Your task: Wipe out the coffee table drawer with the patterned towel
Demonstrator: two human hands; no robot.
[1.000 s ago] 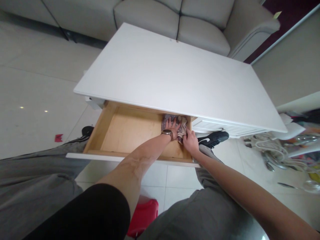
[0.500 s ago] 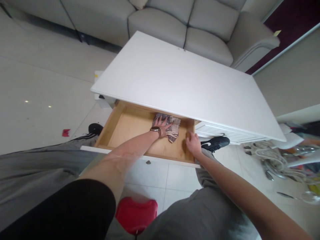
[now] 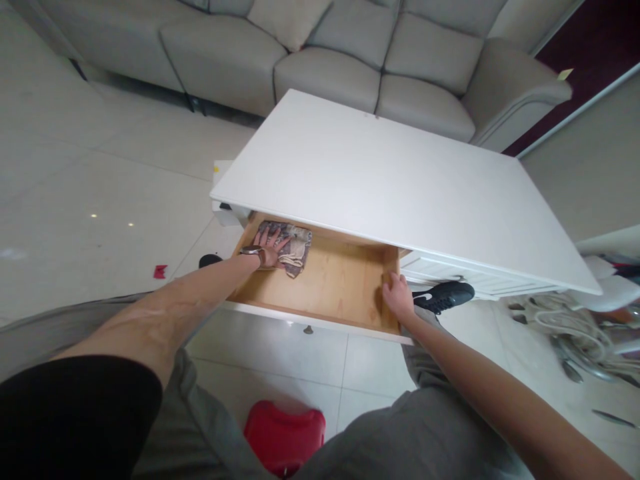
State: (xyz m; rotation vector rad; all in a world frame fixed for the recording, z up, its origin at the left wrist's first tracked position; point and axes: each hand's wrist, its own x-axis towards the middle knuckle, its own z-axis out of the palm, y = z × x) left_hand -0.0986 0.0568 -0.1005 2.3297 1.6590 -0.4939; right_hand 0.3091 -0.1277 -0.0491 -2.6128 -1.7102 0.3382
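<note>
My left hand (image 3: 271, 251), with a watch on its wrist, lies with fingers spread on a folded patterned cloth (image 3: 299, 248). The cloth rests on the drawer's floor near its left end, partly covered by the palm. At the other end, my right hand (image 3: 399, 296) has its fingers bent over the right side wall of the pulled-out wooden drawer (image 3: 345, 280); some fingertips are hidden. The drawer belongs to a white coffee table (image 3: 380, 173).
A grey sofa (image 3: 330, 77) stands behind the table. Below the drawer sits a red plastic object (image 3: 286, 437). Cables and a hose (image 3: 575, 327) lie on the floor at right, and a small red scrap (image 3: 161, 271) at left. My black shoe (image 3: 445, 295) is beside the drawer.
My left hand has slid the cloth leftwards across the drawer floor, from right of the middle to the left end. My right hand stays on the side wall. The view has shifted slightly.
</note>
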